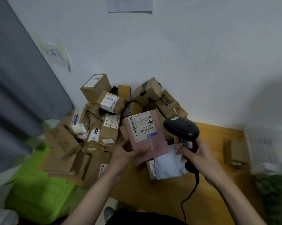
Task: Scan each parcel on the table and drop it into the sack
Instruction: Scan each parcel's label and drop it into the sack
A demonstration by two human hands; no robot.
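- Head view: the left hand (pixel 126 151) grips the pink parcel (pixel 145 135) by its lower left edge, thumb on the front face, holding it up above the wooden table (pixel 207 189).
- The parcel's long axis runs from the near edge up and slightly left toward the wall; its white shipping label (pixel 142 125) faces the camera, on the upper half.
- The right hand (pixel 197 157) is wrapped round the handle of the black scanner (pixel 181 127), whose head sits just right of the parcel, level with the label.
- The scanner's one cable (pixel 188 198) trails down across the table.
- Behind the parcel, a heap of brown cardboard boxes (pixel 104 114) crowds the corner, too jumbled to count.
- One white poly bag (pixel 168 164) lies under the parcel, between the hands.
- One lone brown box (pixel 235 151) sits well apart at the right.
- A green sack (pixel 39 189) lies at lower left, beside the table.
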